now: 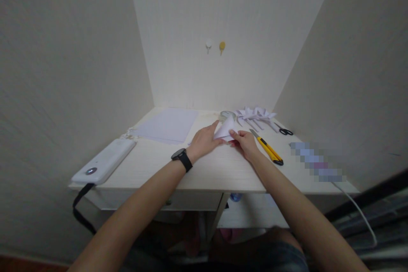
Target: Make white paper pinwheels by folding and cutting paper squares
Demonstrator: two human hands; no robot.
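Observation:
A small folded white paper lies on the pale wooden desk, held from both sides. My left hand, with a black watch on its wrist, presses its fingers on the paper's left edge. My right hand pinches the paper's right corner, fingers closed on it. Both forearms reach in from the near edge.
A yellow utility knife lies just right of my right hand. Folded paper shapes, black scissors and a tape roll sit at the back. Flat sheets lie back left; a white power bank is at the left edge.

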